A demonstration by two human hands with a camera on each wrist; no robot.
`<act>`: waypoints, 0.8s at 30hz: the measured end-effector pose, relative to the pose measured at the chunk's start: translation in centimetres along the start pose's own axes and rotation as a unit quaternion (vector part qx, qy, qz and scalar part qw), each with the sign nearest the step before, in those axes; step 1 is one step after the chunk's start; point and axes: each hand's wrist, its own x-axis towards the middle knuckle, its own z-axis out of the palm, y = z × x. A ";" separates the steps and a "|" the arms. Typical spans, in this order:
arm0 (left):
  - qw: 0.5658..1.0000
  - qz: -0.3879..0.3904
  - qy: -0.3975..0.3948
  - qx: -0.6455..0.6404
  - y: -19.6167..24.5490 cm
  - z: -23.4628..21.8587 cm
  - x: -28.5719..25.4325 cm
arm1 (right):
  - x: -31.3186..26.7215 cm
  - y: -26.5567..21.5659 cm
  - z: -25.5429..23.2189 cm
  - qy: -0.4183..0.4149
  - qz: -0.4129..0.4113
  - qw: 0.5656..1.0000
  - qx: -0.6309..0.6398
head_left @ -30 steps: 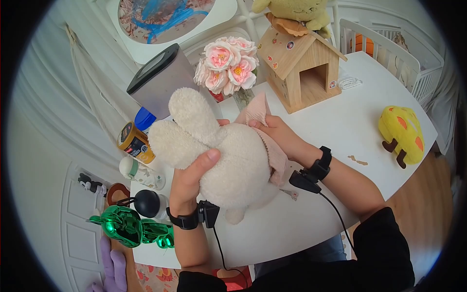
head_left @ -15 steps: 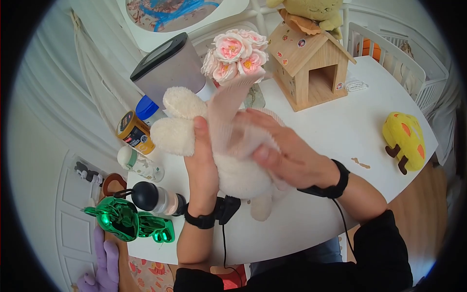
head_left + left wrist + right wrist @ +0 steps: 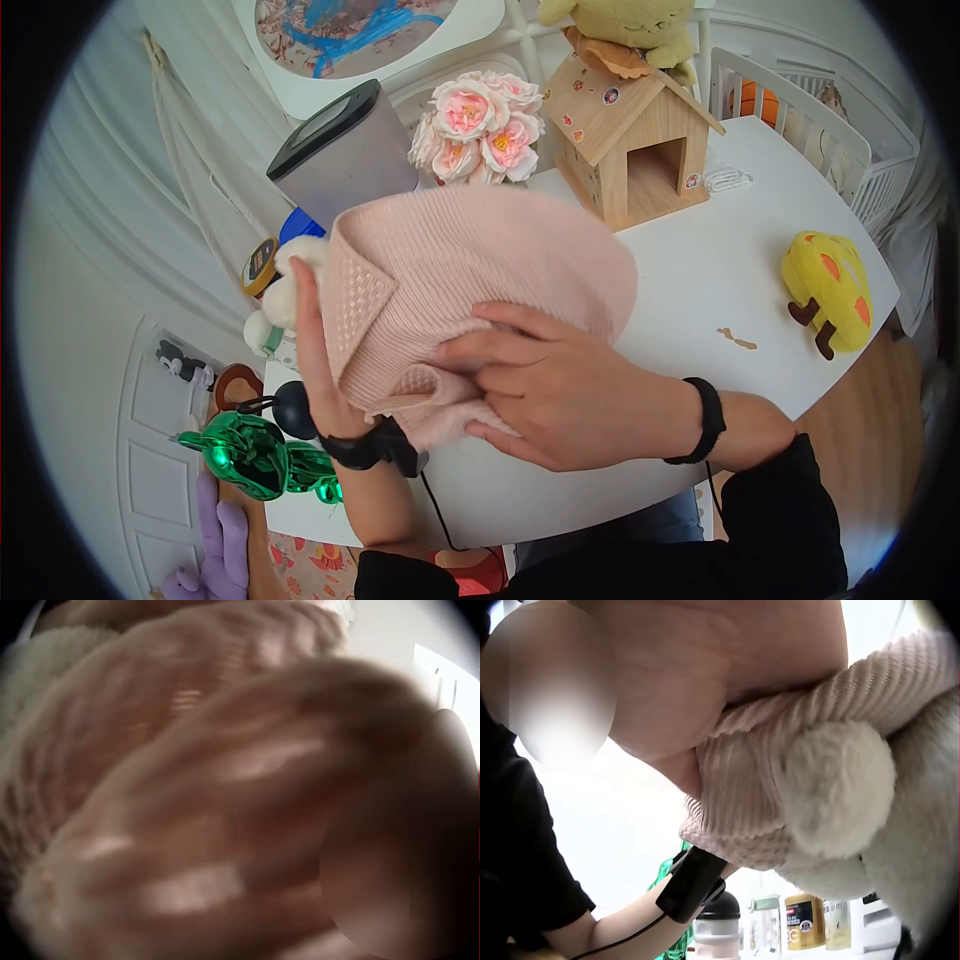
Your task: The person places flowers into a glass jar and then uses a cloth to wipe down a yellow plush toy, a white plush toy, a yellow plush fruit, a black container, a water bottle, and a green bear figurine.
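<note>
A pink ribbed knit cloth covers most of the white plush toy, whose rounded ends show at the cloth's left. My left hand holds the toy from the left, thumb upright beside the cloth, other fingers hidden. My right hand rests on the cloth with fingers spread and slightly bent. In the right wrist view a fluffy white ball stands out against the cloth, below my right hand. The left wrist view is blurred, mostly filled by the cloth.
Behind stand pink flowers, a grey bin and a wooden house. A yellow plush lies at the right of the white table. At the left are a green shiny figure, a dark-topped bottle and a yellow-brown tub.
The pink cloth has spread out over the toy, hiding most of its body. My right hand has swung the cloth leftward and now lies on it. My left hand has moved left with the toy.
</note>
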 end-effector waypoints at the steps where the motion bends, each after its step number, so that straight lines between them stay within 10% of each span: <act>1: 1.000 -0.002 -0.001 0.001 0.4 -0.2 0.2 | 0.0 0.1 -0.4 0.001 0.001 1.000 -0.001; 3: 0.988 0.100 0.103 0.054 1.2 -0.6 0.4 | 0.1 0.6 -1.0 0.083 0.057 0.995 -0.006; 12: 0.968 0.235 0.069 0.050 0.8 -0.7 -0.4 | -0.6 3.2 -5.4 0.211 0.192 0.957 -0.044; 14: 0.957 0.268 0.094 0.066 0.3 0.3 -0.4 | -0.6 3.3 -6.0 0.228 0.298 0.905 0.199; 17: 0.950 0.282 0.109 0.072 -0.7 0.6 -0.5 | 0.2 2.8 -4.1 0.194 0.145 0.967 0.084; 18: 0.957 0.273 0.067 0.069 -1.0 0.6 -0.6 | 0.0 2.6 -4.2 0.070 0.148 0.986 0.026; 24: 0.953 0.275 0.034 0.126 -3.7 1.3 -1.0 | -0.6 4.1 -3.0 -0.007 0.177 0.982 -0.058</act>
